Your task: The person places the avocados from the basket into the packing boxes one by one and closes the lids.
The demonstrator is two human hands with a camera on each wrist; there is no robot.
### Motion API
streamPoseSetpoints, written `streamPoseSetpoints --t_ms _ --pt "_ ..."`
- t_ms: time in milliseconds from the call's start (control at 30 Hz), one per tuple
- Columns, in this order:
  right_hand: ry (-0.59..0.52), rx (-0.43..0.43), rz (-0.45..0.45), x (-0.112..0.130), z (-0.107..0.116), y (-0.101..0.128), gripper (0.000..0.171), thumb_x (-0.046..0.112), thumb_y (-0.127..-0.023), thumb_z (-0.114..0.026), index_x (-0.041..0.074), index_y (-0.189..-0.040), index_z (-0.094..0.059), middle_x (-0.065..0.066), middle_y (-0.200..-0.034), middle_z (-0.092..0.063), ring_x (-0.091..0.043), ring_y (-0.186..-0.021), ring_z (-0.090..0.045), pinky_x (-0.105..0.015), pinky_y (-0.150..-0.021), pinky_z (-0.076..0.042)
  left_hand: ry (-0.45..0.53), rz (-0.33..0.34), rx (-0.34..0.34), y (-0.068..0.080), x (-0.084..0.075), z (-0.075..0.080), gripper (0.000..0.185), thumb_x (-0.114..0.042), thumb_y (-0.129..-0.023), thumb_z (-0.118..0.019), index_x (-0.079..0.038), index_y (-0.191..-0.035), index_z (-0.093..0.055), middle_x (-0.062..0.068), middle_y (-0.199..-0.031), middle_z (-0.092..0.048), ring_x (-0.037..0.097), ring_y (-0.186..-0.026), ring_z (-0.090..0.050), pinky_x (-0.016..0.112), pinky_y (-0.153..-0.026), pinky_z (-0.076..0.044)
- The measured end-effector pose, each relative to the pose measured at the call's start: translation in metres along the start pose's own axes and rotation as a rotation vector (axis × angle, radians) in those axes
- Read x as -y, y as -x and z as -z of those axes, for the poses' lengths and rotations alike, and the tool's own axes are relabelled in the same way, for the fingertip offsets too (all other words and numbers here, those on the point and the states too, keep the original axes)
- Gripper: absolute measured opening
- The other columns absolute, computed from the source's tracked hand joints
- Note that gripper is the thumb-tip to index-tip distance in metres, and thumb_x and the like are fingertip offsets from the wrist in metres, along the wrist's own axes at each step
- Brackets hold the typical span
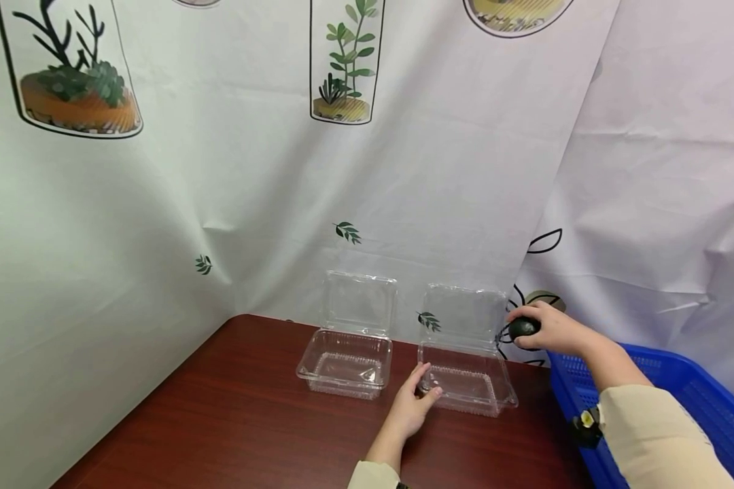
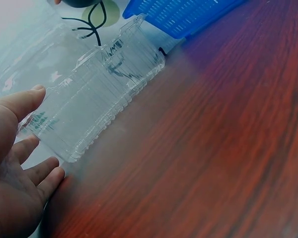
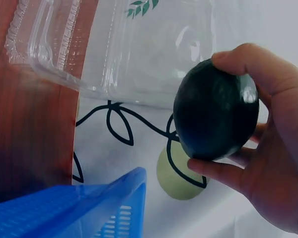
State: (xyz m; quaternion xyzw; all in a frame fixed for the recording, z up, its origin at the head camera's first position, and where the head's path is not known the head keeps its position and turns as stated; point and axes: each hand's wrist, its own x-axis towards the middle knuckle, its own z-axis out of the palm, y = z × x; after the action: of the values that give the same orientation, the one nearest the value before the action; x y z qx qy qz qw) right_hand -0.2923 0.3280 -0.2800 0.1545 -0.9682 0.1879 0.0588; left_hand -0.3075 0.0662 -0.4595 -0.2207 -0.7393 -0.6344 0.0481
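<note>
Two clear plastic clamshell boxes stand open on the dark red table (image 1: 232, 421): a left box (image 1: 346, 363) and a right box (image 1: 467, 380), (image 2: 94, 104), (image 3: 79, 44). My left hand (image 1: 417, 401), (image 2: 15, 163) rests with straight fingers against the right box's near left corner. My right hand (image 1: 550, 329), (image 3: 268, 163) grips a dark green avocado (image 1: 522, 328), (image 3: 216, 109) in the air, just right of that box's raised lid. Both boxes look empty.
A blue plastic basket (image 1: 685, 407), (image 2: 188, 15), (image 3: 74, 208) stands at the table's right edge under my right forearm. A white curtain with plant prints (image 1: 342, 136) hangs close behind the boxes and wraps both sides.
</note>
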Motion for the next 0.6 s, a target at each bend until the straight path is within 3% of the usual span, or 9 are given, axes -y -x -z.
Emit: streamPoseSetpoints --t_ms 233,600 --pt "0.062 -0.009 -0.007 0.005 -0.006 -0.006 0.051 0.022 -0.069 -0.074 0.007 -0.116 -0.059 -0.029 -0.122 -0.04 -0.035 -0.09 -0.051 -0.038 -0.065 -0.044 -0.004 -0.018 -0.001 0.001 0.0 -0.001 0.05 -0.016 -0.087 -0.064 0.0 -0.131 -0.049 0.028 -0.14 -0.034 0.044 -0.125 -0.036 0.049 -0.097 -0.037" --pt "0.043 -0.014 0.004 0.008 -0.017 -0.011 0.049 0.017 -0.067 -0.075 0.012 -0.113 -0.06 -0.031 -0.122 -0.032 -0.041 -0.094 -0.047 -0.04 -0.065 -0.045 -0.001 -0.013 -0.003 0.001 -0.001 0.0 0.05 -0.017 -0.087 -0.064 -0.001 -0.131 -0.049 0.027 -0.14 -0.035 0.043 -0.125 -0.036 0.048 -0.098 -0.036"
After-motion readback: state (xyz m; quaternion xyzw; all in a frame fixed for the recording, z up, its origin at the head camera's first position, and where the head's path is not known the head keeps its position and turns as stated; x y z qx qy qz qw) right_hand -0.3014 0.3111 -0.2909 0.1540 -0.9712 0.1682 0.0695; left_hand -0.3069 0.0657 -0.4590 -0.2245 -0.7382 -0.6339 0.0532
